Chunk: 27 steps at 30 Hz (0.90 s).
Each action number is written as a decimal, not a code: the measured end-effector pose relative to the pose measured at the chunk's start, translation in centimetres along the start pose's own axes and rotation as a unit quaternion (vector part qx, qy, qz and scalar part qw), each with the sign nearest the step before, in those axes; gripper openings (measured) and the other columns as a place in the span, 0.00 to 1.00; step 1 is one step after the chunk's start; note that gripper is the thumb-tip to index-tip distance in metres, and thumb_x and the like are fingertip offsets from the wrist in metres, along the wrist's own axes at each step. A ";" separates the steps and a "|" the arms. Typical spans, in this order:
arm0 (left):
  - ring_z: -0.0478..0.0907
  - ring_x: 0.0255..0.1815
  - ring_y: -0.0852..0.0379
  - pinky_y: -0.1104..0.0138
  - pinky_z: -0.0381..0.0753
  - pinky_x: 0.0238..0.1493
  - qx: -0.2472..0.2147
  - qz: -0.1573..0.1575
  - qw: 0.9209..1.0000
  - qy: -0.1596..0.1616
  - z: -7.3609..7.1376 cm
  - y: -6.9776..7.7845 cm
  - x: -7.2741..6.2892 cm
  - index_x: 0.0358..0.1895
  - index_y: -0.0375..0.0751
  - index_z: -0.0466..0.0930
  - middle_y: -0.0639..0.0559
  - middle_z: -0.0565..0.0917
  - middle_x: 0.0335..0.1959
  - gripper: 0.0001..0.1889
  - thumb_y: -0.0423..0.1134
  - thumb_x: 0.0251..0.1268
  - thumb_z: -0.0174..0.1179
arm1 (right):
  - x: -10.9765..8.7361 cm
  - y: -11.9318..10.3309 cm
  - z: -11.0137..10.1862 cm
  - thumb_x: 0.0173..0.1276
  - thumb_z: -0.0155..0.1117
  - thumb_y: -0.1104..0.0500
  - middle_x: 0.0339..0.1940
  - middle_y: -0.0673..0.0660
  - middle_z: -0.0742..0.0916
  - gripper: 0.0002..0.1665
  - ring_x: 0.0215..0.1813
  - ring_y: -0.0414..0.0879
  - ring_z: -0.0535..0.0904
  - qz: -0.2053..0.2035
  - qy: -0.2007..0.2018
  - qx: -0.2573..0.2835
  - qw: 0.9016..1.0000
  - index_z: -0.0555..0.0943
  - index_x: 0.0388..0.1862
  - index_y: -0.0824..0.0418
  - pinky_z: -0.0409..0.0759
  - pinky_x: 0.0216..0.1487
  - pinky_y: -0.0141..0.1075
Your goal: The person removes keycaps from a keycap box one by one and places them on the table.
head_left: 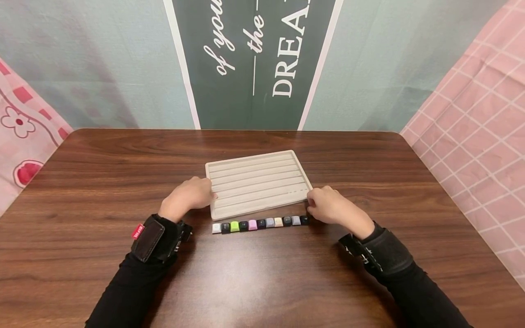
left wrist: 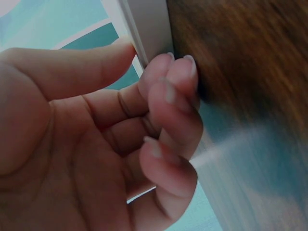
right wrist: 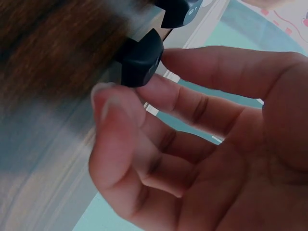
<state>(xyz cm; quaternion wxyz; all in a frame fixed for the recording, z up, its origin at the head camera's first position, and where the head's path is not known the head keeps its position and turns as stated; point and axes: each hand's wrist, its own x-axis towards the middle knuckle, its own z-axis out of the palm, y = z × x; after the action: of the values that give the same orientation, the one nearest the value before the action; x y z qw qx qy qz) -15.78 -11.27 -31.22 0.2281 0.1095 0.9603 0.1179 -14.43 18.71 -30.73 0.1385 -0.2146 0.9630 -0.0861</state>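
Observation:
A shallow off-white tray with raised parallel ridges lies slightly turned on the table. My left hand pinches its left edge between thumb and curled fingers; the tray's side wall shows at the fingertips in the left wrist view. At the opposite end, my right hand grips the tray's near right corner, which its fingers partly cover. Just in front of the tray runs a row of keycaps in black, white, green, pink, grey and cream. The end black keycap overlaps the right thumb and index fingertips in the right wrist view.
The brown wood-grain table extends around the tray and the row. Behind its far edge hangs a pale blue cloth with a dark lettered panel. Pink patterned cloths hang at both sides.

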 end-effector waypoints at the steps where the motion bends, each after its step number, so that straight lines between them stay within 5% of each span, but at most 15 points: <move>1: 0.68 0.29 0.51 0.60 0.67 0.35 0.000 -0.001 1.000 -0.001 0.0 0.0 0.0 0.39 0.32 0.76 0.44 0.73 0.27 0.12 0.39 0.68 0.49 | 0.0 0.0 0.0 0.57 0.59 0.66 0.16 0.52 0.73 0.11 0.20 0.45 0.69 -0.003 0.002 -0.001 1.000 0.71 0.17 0.60 0.67 0.22 0.35; 9: 0.68 0.28 0.51 0.60 0.66 0.34 0.000 -0.001 1.000 -0.004 0.0 0.0 0.0 0.40 0.32 0.75 0.45 0.72 0.25 0.12 0.39 0.68 0.48 | -0.3 0.1 0.2 0.58 0.56 0.69 0.14 0.51 0.71 0.14 0.19 0.44 0.67 -0.019 0.002 -0.002 1.000 0.69 0.15 0.59 0.65 0.21 0.34; 27: 0.70 0.31 0.50 0.58 0.70 0.37 0.007 -0.004 1.000 0.006 0.2 -0.1 0.1 0.42 0.30 0.77 0.38 0.77 0.37 0.14 0.40 0.68 0.49 | -0.6 -0.2 0.2 0.60 0.55 0.69 0.14 0.52 0.71 0.14 0.20 0.44 0.67 -0.011 -0.016 -0.002 1.000 0.69 0.16 0.60 0.66 0.22 0.34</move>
<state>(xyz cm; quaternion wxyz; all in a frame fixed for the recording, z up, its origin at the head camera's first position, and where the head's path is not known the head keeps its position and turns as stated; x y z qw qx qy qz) -15.85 -11.31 -31.46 0.2224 0.1065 0.9628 0.1110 -13.75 18.77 -30.72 0.1523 -0.2263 0.9585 -0.0822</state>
